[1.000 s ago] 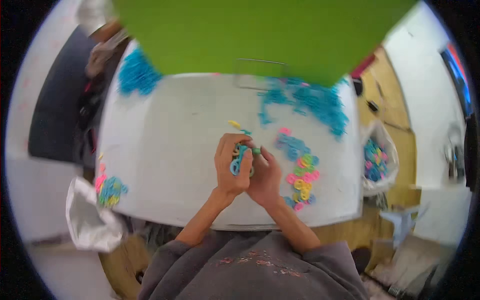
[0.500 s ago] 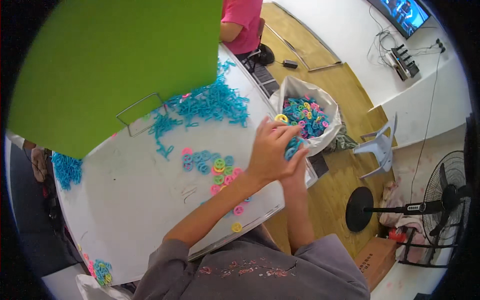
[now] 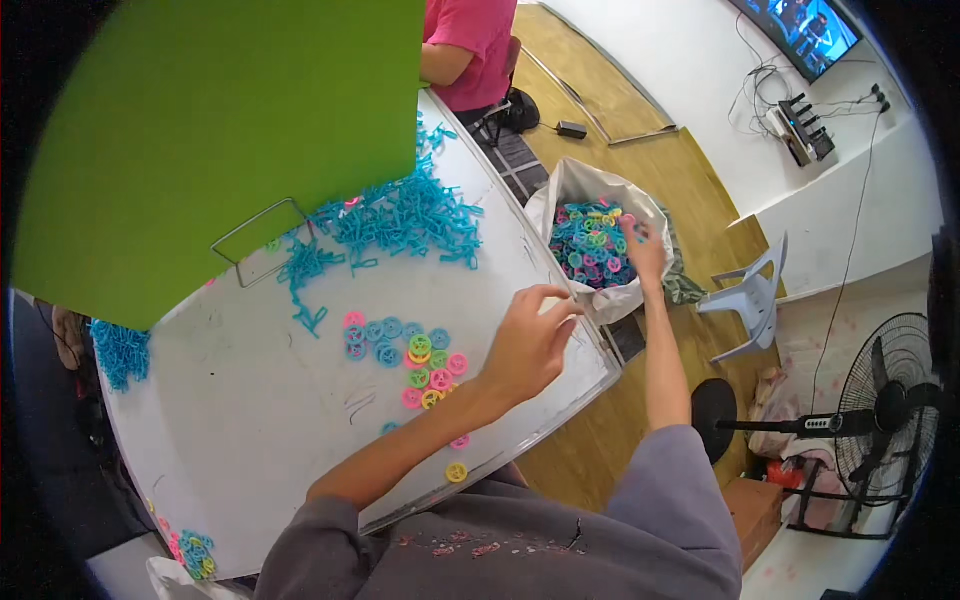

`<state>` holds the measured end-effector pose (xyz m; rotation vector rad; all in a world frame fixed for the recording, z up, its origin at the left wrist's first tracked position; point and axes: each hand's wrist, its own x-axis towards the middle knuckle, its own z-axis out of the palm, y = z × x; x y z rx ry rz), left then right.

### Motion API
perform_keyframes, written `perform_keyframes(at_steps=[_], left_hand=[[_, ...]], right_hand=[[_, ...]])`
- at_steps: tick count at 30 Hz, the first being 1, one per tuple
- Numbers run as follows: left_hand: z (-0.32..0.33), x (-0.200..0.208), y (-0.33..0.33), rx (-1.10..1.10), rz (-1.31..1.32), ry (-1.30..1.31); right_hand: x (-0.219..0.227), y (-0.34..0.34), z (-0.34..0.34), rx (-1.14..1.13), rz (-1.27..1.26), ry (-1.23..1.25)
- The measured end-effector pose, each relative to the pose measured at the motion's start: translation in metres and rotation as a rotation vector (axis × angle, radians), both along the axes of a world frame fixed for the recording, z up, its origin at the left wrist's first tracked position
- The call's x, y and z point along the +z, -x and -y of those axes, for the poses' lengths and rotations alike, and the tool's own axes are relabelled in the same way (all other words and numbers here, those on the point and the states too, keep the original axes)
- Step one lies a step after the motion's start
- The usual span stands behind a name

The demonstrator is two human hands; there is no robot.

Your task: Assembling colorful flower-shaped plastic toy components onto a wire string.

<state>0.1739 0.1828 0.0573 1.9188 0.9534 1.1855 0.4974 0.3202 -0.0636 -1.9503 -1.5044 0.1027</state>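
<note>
My left hand [image 3: 533,342] hovers above the right part of the white table [image 3: 250,400]. Its fingers are half bent and apart, with nothing visible in them. Farther right, my right hand [image 3: 647,252] reaches over a white sack [image 3: 577,175], fingers apart at the edge of its contents. The sack is full of small blue, pink, yellow and green plastic wheel-shaped pieces [image 3: 588,245]. A pink piece is close to the right fingertips; I see no clear grip on it. Loose wheel-shaped pieces [image 3: 420,346] in the same colours lie on the table left of my left hand.
A large green panel [image 3: 220,130] with a wire handle [image 3: 262,225] rises over the table's far side. Blue clip-like pieces [image 3: 405,220] are heaped before it. A person in pink [image 3: 475,50] sits beyond. A grey plastic chair [image 3: 745,300] and a floor fan [image 3: 885,410] stand right.
My hands were together near the table's right edge, with blue pieces at the fingers. They have parted: the right hand moved out over the sack, the left stayed above the table.
</note>
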Motion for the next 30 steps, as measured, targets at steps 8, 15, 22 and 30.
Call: perform_keyframes(at_steps=[8, 15, 22, 30], left_hand=[[-0.03, 0.014, 0.0, 0.064, -0.028, 0.015], [-0.047, -0.024, -0.027, 0.055, -0.186, -0.06], [-0.105, -0.049, -0.067, 0.18, -0.519, -0.202], [-0.128, -0.08, -0.108, 0.177, -1.148, -0.15]], right_hand=[[-0.079, -0.039, 0.075, -0.576, -0.126, 0.424], [-0.08, -0.058, 0.173, -0.261, -0.488, 0.112], [-0.072, -0.019, 0.18, -0.101, -0.387, 0.193], [-0.104, -0.082, 0.184, -0.225, -0.315, 0.067]])
